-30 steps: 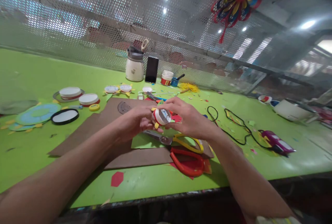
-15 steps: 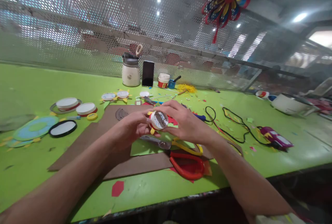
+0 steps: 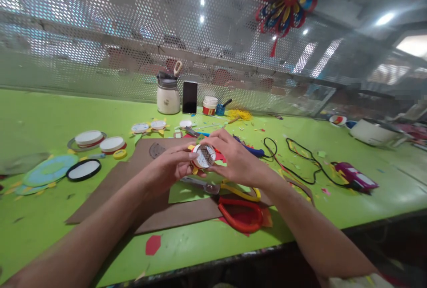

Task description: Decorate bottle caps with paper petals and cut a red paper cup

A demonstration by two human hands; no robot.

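Between my two hands is a small round lid (image 3: 204,156) with a white face, dark lines on it, a red rim and yellow paper tabs at its edge. My left hand (image 3: 173,160) grips its left side, the thumb lying on the face. My right hand (image 3: 233,154) curves round its right edge with fingers above and thumb below. Under the hands lie brown cardboard (image 3: 150,210), a green sheet (image 3: 176,194) and scissors with one red handle (image 3: 242,217) and one yellow handle (image 3: 247,192).
White lids (image 3: 88,138) and blue-green paper discs (image 3: 50,170) lie at left. Behind stand a white jug (image 3: 168,99), a phone (image 3: 190,97) and a small tub (image 3: 210,105). A glue gun (image 3: 255,151), a purple corded device (image 3: 356,176) and a white pot (image 3: 373,133) are at right.
The lid is tilted slightly differently, and my left thumb now rests on its face. Both hands stay in about the same place; the view has shifted a little.
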